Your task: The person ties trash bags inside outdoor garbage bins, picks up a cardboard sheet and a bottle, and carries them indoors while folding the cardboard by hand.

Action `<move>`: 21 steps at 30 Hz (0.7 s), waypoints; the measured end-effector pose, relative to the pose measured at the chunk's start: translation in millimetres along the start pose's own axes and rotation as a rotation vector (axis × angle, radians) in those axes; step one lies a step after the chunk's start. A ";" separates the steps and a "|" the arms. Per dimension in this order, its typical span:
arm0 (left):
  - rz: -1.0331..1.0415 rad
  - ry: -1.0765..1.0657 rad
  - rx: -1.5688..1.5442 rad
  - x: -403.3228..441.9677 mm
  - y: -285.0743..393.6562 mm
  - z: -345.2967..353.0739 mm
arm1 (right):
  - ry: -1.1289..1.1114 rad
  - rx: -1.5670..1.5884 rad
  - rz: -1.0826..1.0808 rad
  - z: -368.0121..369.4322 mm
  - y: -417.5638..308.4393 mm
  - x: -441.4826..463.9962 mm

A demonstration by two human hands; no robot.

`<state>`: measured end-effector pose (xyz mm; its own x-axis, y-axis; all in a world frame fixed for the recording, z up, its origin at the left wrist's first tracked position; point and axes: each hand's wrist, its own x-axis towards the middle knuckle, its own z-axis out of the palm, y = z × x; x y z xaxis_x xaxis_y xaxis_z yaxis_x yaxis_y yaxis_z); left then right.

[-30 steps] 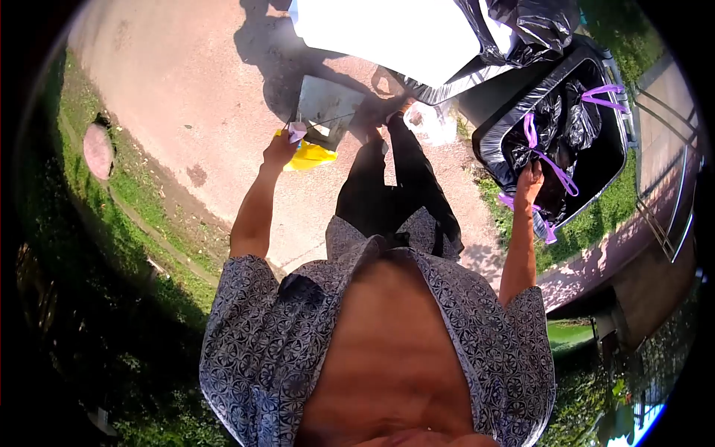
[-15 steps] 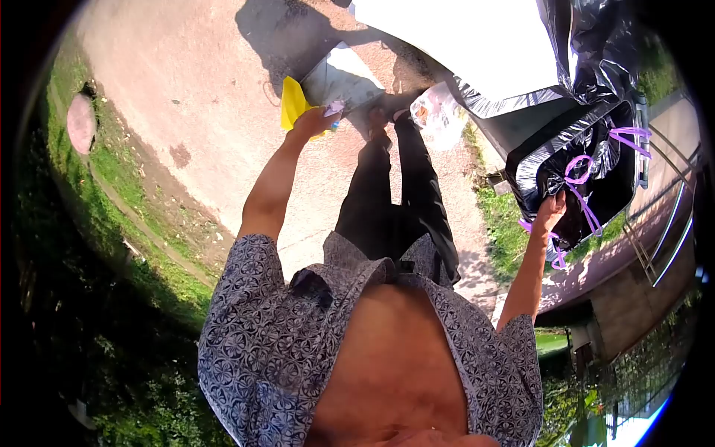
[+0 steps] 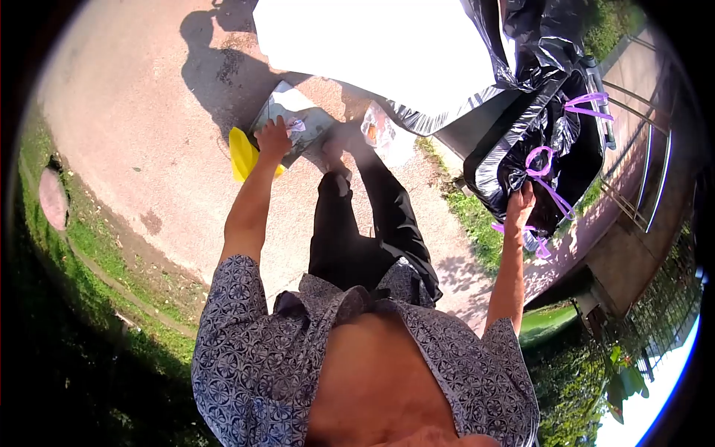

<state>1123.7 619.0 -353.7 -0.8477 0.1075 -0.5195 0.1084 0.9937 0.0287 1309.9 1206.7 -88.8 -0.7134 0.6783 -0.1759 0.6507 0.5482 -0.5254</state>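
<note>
Two hands out: our right hand [image 3: 520,204] grips black bag [image 3: 516,165], purple loop [image 3: 538,172] at 1 o'clock; yellow plastic's [image 3: 243,155] 8 o'clock off our left hand [image 3: 273,139], grip unclear.

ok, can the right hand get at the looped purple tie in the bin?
Probably yes: the right hand is at the black bag, just short of the purple tie, with nothing visible between.
</note>
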 end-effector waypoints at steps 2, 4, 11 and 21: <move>-0.026 -0.018 0.002 -12.7 9.0 -17.9 | 0.092 -0.085 -0.080 4.1 14.5 -1.6; -0.001 -0.055 -0.016 -29.5 19.8 -47.4 | 0.103 0.002 0.005 8.0 19.4 0.8; 0.364 -0.145 -0.280 -109.6 58.2 -104.2 | 0.024 0.335 0.100 8.7 8.4 11.5; 0.704 -0.251 -0.616 -223.3 288.7 -244.9 | 0.010 0.875 0.489 -5.2 3.7 23.7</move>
<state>1217.1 889.7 -20.2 -0.5490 0.7458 -0.3773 0.1969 0.5541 0.8088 1296.7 1227.4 -90.6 -0.4141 0.7392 -0.5311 0.4488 -0.3419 -0.8257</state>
